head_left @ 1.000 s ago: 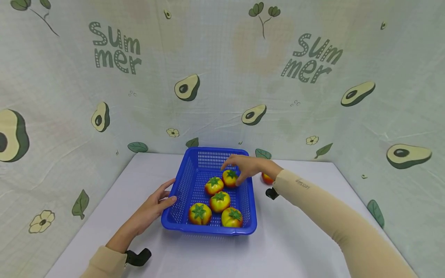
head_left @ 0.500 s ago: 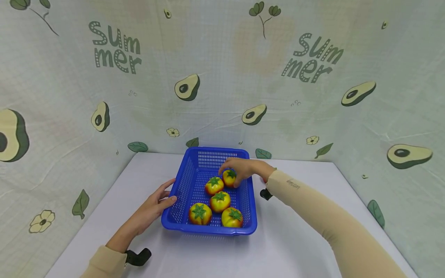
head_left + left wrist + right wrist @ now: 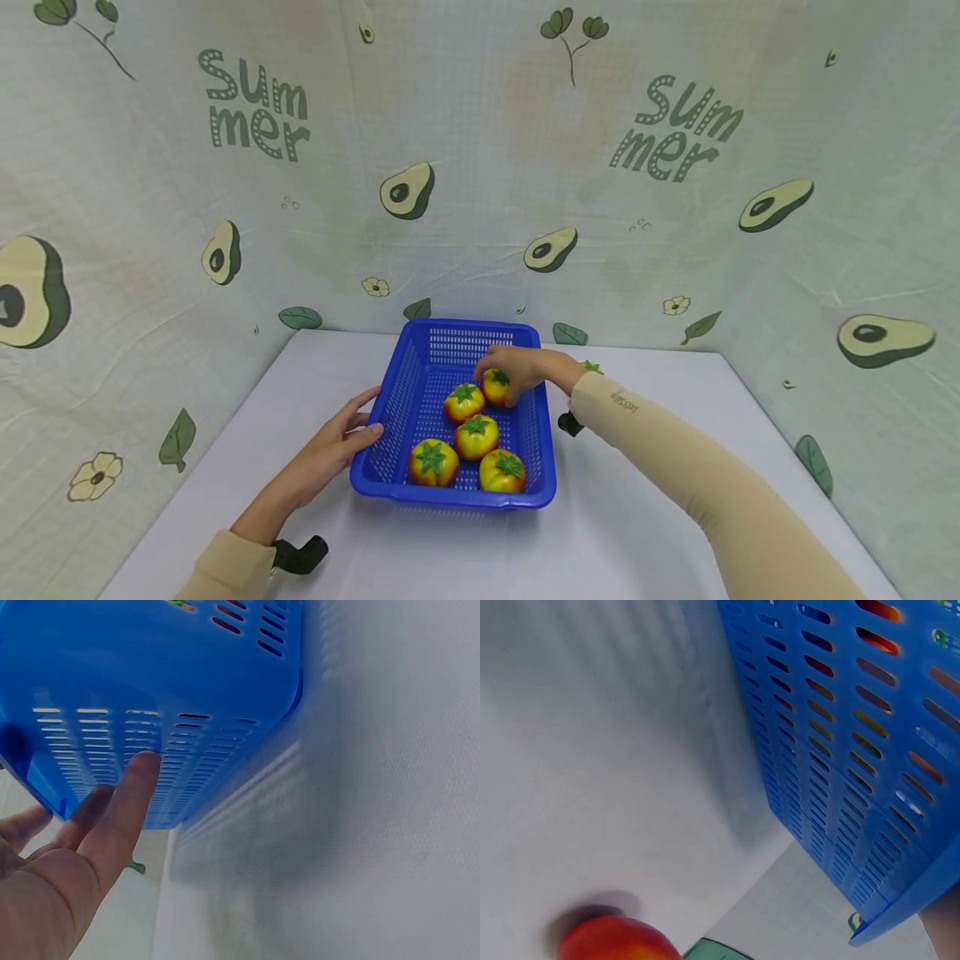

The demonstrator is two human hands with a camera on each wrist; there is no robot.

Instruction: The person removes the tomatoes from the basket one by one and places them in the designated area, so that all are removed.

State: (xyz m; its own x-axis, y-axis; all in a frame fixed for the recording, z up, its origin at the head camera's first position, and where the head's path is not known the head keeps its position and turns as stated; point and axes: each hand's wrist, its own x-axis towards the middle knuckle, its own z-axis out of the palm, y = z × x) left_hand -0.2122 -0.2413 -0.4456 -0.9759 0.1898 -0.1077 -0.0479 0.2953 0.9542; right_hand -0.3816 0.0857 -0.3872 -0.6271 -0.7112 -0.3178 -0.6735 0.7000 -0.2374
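Note:
A blue plastic basket (image 3: 453, 497) with slotted walls stands mid-table, holding several yellow-and-red fruits with green leafy tops. My right hand (image 3: 516, 367) reaches over its right wall, fingers and thumb curled round the rearmost fruit (image 3: 494, 386), still in the basket. Only a sliver of that hand (image 3: 943, 922) shows behind the basket rim in the right wrist view. My left hand (image 3: 330, 450) rests against the basket's left side, thumb by the rim. In the left wrist view, its straight fingers (image 3: 124, 814) touch the outer slotted wall.
Another fruit (image 3: 593, 367) sits on the white table (image 3: 637, 517) right of the basket, mostly hidden by the right forearm; its red side (image 3: 619, 941) shows in the right wrist view. A printed cloth (image 3: 480, 150) walls in the back and sides.
My right hand has shifted slightly left and lower, its fingers closing in on the rearmost fruit. My left hand and the basket have stayed in place.

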